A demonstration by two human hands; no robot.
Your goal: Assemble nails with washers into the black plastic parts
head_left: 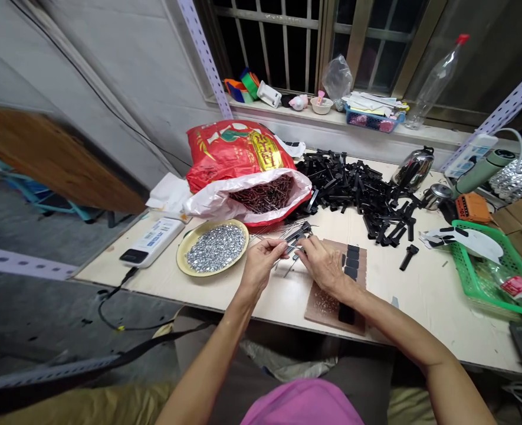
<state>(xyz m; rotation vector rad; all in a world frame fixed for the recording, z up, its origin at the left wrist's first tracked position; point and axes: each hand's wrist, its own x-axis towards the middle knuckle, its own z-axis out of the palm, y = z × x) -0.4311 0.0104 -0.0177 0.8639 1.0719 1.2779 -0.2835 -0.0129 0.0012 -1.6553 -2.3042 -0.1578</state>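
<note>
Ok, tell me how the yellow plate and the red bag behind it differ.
The yellow plate is a shallow round dish; the red bag is crumpled plastic lying on its side. The plate holds small shiny silver pieces; the bag holds thin dark reddish pins. Both sit open on the table.

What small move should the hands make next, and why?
Likely slide the thin pin in the left hand into the black piece in the right hand: both pinch their parts tip to tip by the brown board, seemingly lined up.
</note>
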